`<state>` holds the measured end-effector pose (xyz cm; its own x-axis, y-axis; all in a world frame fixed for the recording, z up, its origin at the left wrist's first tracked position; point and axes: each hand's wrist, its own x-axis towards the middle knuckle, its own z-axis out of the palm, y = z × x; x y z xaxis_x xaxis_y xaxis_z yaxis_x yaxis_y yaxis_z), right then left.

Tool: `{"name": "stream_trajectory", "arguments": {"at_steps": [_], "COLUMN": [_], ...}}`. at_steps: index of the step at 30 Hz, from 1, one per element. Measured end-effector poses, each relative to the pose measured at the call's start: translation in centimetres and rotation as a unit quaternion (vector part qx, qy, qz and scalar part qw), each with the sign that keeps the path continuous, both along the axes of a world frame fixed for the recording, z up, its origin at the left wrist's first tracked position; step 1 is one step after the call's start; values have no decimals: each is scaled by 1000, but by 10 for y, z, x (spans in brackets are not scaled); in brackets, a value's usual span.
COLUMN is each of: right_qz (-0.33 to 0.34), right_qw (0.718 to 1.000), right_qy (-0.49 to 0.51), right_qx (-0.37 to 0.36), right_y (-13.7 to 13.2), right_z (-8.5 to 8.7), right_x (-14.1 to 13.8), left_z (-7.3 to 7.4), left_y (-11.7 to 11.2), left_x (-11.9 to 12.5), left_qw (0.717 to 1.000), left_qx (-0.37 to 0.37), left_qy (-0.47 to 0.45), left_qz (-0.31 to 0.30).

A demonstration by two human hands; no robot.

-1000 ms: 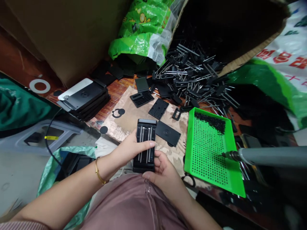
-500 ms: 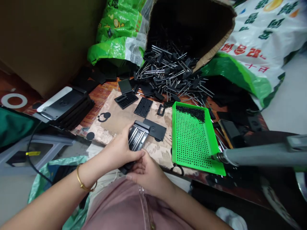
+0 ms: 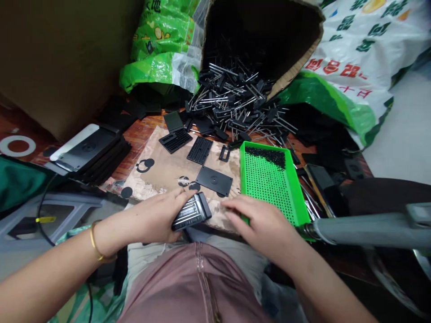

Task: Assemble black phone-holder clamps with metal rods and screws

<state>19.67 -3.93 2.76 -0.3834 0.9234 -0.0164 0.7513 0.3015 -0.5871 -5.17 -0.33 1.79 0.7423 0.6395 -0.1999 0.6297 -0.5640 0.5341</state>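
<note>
My left hand (image 3: 161, 214) grips a black plastic case with silver metal rods (image 3: 191, 212) inside it, close to the front edge of the board and above my lap. The fingers underneath the case are hidden. Off to the right, my right hand (image 3: 251, 215) holds nothing that I can see. Its fingers are apart and it hovers beside the near left corner of the green perforated tray (image 3: 266, 188). Between the hands, slightly farther back, a flat black plate (image 3: 214, 180) lies on the cardboard (image 3: 168, 172).
Grooved black plates (image 3: 200, 150) and a small black frame (image 3: 224, 153) lie farther back. Metal rods with black ends (image 3: 235, 98) spill from a cardboard box (image 3: 296, 67). Stacked black plates (image 3: 90, 150) stand left. A grey machine arm (image 3: 363, 231) juts in from the right.
My right hand has left the case and moved right toward the green tray. My left hand has lowered and turned the case, uncovering more of the flat black plate and cardboard.
</note>
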Motion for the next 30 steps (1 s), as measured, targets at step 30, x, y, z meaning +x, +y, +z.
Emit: {"name": "stream_trajectory", "arguments": {"at_steps": [30], "right_qz": [-185], "right_qw": [841], "right_qy": [471], "right_qx": [-191], "right_y": [34], "right_z": [-1], "right_x": [14], "left_z": [-7], "left_y": [23], "left_x": [31], "left_qw": [989], "left_qx": [94], "left_qy": [3], "left_qz": [-116]}}
